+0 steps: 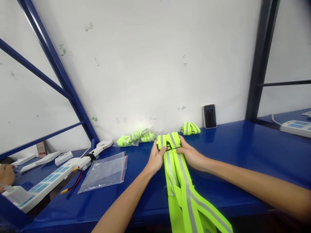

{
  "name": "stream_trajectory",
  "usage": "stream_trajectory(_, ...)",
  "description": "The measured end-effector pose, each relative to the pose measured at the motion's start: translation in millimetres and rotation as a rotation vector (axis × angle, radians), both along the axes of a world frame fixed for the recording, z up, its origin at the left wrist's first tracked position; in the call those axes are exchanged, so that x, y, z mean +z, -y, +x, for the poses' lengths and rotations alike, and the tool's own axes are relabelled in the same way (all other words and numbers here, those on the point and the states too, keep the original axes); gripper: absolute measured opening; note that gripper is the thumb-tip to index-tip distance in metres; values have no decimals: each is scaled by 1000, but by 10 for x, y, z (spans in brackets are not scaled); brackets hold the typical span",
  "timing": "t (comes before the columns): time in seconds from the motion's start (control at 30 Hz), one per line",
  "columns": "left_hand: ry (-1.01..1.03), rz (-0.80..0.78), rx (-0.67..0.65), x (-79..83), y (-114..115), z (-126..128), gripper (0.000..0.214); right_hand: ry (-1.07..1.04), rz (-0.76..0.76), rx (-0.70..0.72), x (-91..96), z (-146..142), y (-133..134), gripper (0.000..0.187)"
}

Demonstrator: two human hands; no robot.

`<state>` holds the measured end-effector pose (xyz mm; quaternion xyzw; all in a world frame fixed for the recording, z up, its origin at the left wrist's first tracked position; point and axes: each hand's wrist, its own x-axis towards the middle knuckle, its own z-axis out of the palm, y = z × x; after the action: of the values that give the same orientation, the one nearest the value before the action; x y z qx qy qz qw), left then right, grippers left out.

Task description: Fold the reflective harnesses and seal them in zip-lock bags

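A reflective safety vest (181, 191) is gripped by the left hand (155, 158) and right hand (190, 154), its length running toward the frame's bottom.

1 head camera, tilted down at hands (156, 158) (191, 155), facing wall (145, 64)

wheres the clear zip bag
In the head view, the clear zip bag lies on the blue bench, between the white power strip on its left and the person's left hand on its right.
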<state>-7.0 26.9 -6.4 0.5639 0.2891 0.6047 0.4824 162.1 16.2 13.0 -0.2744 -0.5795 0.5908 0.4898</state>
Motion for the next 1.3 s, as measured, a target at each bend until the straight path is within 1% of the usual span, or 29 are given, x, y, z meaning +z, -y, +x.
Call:
stream_trajectory(0.07, 17, 14, 2, 15, -2, -6, 49, 43, 69, 97, 33, 49, -33, 72)
stream_trajectory(0.13, -7, 21, -9, 15, 9, -5, 49, 66, 101, 145, 44, 81, -57, 74)
stream_trajectory(0.2, -56, 25, -13, 7, 33, 0, 50, 76, 117, 121, 33, 86, -66, 77)
stream_trajectory(0.3, -121, 45, -24, 5, 74, 8, 51, 82, 97, 40, -5, 54, -60, 79)
stream_trajectory(0.37, -148, 69, -34, 18, 88, 5, 50, 55, 58, 12, -29, 30, -51, 72)
stream_trajectory(0.43, -162, 88, -31, 36, 82, -10, 48, 15, -8, 25, -38, 20, -38, 60)
stream_trajectory(0.5, -171, 94, -6, 51, 59, -34, 43, -7, -119, 79, -22, 26, -12, 49)
stream_trajectory(0.57, -184, 84, 26, 60, 33, -61, 35, -22, -225, 161, 13, 40, 24, 43)
stream_trajectory(0.67, -227, 89, 74, 61, 16, -89, 25, -85, -309, 260, 66, 48, 69, 30)
stream_trajectory(0.7, -242, 101, 92, 58, 20, -92, 22, -110, -326, 265, 77, 43, 75, 26)
stream_trajectory(0.77, -260, 119, 107, 48, 37, -89, 17, -142, -341, 233, 88, 27, 73, 24)
stream_trajectory(0.83, -245, 83, 59, 36, 61, -79, 19, -161, -319, 183, 97, 16, 62, 23)
stream_trajectory(0.9, -172, 8, -41, 32, 83, -65, 27, -180, -295, 153, 111, 18, 57, 27)
stream_trajectory(0.97, -56, -70, -135, 43, 96, -50, 30, -187, -285, 154, 126, 33, 61, 37)
stream_trajectory(1.0, -3, -98, -153, 53, 99, -42, 30, -184, -275, 163, 130, 42, 64, 44)
stream_trajectory(1.07, 65, -128, -121, 82, 96, -31, 34, -158, -240, 179, 124, 54, 64, 60)
stream_trajectory(1.1, 86, -135, -83, 97, 91, -29, 41, -140, -222, 172, 113, 55, 58, 70)
stream_trajectory(1.17, 130, -145, -3, 123, 76, -29, 63, -108, -192, 133, 82, 48, 33, 84)
stream_trajectory(1.2, 149, -155, 22, 132, 67, -32, 71, -102, -171, 102, 64, 41, 16, 86)
stream_trajectory(1.23, 154, -168, 28, 138, 58, -36, 73, -99, -141, 69, 48, 34, -2, 83)
stream_trajectory(1.3, 104, -185, 14, 141, 46, -43, 64, -89, -66, 20, 27, 24, -30, 68)
